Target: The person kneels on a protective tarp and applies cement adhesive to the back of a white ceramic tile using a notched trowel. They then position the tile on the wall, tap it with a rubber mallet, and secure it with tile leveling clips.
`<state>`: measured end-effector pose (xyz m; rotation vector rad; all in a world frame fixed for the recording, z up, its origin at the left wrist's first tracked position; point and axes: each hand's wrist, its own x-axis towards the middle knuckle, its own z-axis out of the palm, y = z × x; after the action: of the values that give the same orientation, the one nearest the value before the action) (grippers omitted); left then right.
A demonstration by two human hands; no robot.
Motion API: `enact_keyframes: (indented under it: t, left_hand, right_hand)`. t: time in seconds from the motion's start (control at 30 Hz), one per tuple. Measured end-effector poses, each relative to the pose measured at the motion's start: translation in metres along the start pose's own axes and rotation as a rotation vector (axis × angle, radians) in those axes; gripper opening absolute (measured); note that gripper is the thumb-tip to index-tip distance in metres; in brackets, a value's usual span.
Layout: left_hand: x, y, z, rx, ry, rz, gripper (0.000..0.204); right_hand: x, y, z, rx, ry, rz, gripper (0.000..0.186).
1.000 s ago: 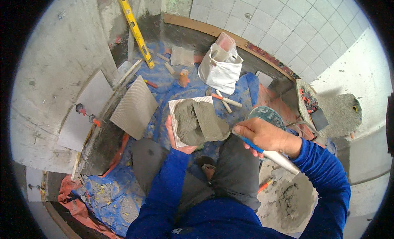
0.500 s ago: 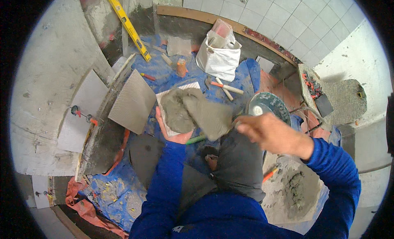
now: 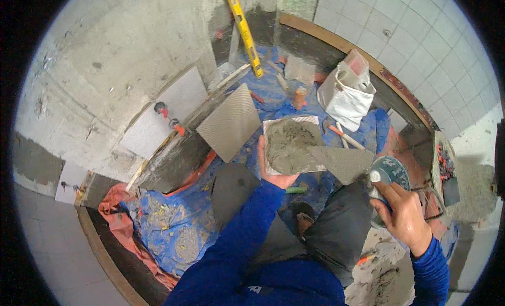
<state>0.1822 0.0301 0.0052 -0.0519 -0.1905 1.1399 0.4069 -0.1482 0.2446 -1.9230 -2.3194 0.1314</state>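
A small square tile (image 3: 314,120) lies across my left hand (image 3: 280,179), fingers wrapped round its left and near edges. Grey mortar (image 3: 292,143) covers most of its face in a lumpy layer. The handle of a pointing trowel is gripped in my right hand (image 3: 404,214). The trowel's grey-smeared blade (image 3: 347,163) reaches left, its end over the right part of the mortar; I cannot tell whether it presses in. Behind the right hand stands a dark bucket (image 3: 393,172), partly hidden.
A large ribbed-back tile (image 3: 231,122) leans against the low ledge at left. A yellow spirit level (image 3: 244,35) stands against the wall. Beyond the small tile are a white bag (image 3: 344,98), a hammer (image 3: 350,138) and an orange container (image 3: 299,97) on a blue tarp (image 3: 179,227).
My view has swung left, shifting the scene rightward. The right hand has turned and drawn back toward the bucket. The trowel covers less of the mortar, which looks more spread out.
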Motion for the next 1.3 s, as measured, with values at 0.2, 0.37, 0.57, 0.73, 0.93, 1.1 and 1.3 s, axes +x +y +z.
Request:
enact_keyframes:
  t: [0.2, 0.37, 0.57, 0.73, 0.93, 1.1, 1.3]
  left_hand:
    - [-0.005, 0.004, 0.01, 0.095, 0.083, -0.055, 0.072]
    - [-0.007, 0.003, 0.022, 0.113, 0.144, -0.021, 0.072]
    - [-0.016, -0.005, 0.034, 0.066, -0.062, -0.293, 0.077]
    - [-0.016, -0.011, 0.032, 0.091, 0.004, -0.269, 0.077]
    - [-0.012, -0.015, 0.025, 0.049, -0.122, -0.207, 0.076]
    - [-0.011, -0.008, 0.021, 0.09, -0.042, -0.036, 0.077]
    - [-0.007, -0.002, 0.02, 0.234, -0.034, 0.045, 0.08]
  right_hand:
    - [0.011, -0.001, 0.012, -0.154, 0.078, -0.325, 0.036]
    - [0.023, -0.013, 0.032, -0.175, 0.098, -0.381, 0.034]
    - [0.048, -0.01, 0.022, -0.262, 0.1, -0.328, 0.031]
    - [0.055, -0.014, 0.018, -0.243, 0.063, -0.219, 0.031]
    - [0.048, -0.015, 0.007, -0.181, 0.058, -0.085, 0.031]
    - [0.041, 0.003, -0.002, 0.11, 0.0, -0.012, 0.031]
    - [0.036, 0.01, 0.024, 0.059, 0.014, 0.046, 0.027]
